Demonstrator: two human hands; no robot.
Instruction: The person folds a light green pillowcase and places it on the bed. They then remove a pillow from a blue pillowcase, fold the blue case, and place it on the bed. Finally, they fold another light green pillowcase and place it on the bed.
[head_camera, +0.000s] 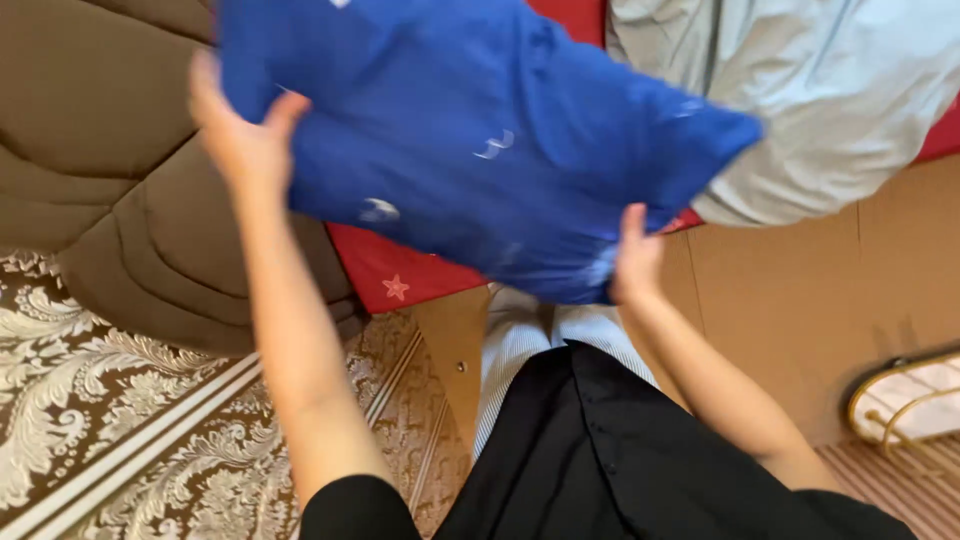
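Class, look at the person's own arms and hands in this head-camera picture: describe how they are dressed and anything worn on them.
Both forearms are bare. The left hand and right hand wear no gloves; no rings, watch or bracelets show. Short black sleeves end near the picture's bottom edge.

Black short-sleeved top, bare forearms; striped white-and-grey trousers below black hem.

The blue pillow (480, 140) fills the space ahead; brown quilt (110, 150) crowds left, grey bedding (820, 90) right.
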